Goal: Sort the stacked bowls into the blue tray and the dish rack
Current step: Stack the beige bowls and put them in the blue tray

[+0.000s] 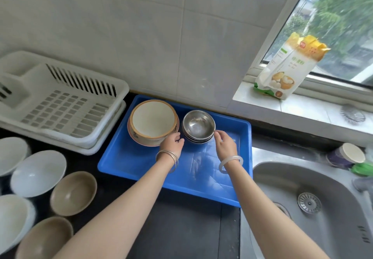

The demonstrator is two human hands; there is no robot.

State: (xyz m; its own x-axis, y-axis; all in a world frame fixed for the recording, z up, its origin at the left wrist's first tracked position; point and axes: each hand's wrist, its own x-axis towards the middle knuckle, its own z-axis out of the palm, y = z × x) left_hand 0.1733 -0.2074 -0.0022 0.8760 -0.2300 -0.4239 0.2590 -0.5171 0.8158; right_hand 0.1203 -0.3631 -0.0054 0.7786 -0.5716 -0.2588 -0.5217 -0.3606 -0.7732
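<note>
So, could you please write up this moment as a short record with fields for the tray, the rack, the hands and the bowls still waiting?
Blue plastic tray: holds two stacks at its far end
Left stack: cream ceramic bowl with a tan rim, nested on others
Right stack: nested stainless steel bowls
White plastic dish rack: no bowls in it
Left hand: open, between the two stacks
Right hand: open, fingertips at the steel stack's rim
Waiting on the dark counter, left: white bowls and tan bowls
Steel sink: right of the tray
</note>
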